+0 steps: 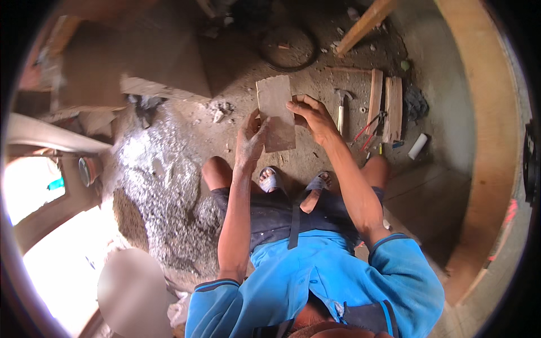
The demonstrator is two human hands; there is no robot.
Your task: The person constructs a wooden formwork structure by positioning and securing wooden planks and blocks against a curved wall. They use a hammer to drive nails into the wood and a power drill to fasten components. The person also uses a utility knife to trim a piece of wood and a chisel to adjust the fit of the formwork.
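Note:
Held up in front of me over the dirt floor is a flat rectangular grey-brown slab (276,104), thin and tile-like, its lower part darker. My left hand (251,141), dusted with pale grey, grips its left edge near the lower half. On the right edge, my right hand (315,117) is closed, with the thumb reaching onto the slab's face. The fingers behind the slab are partly hidden. To the right of it, a claw hammer (341,110) lies on the floor. Beside the hammer is a red-handled cutting tool (372,127), next to short wooden boards (393,107).
A wide wet grey heap of mortar (163,180) spreads along my left. Ahead lies a dark ring like a tyre (288,49). A slanted wooden post (366,27) stands at the far right, a white cylinder (417,146) below it. My sandalled feet (270,179) are beneath the slab.

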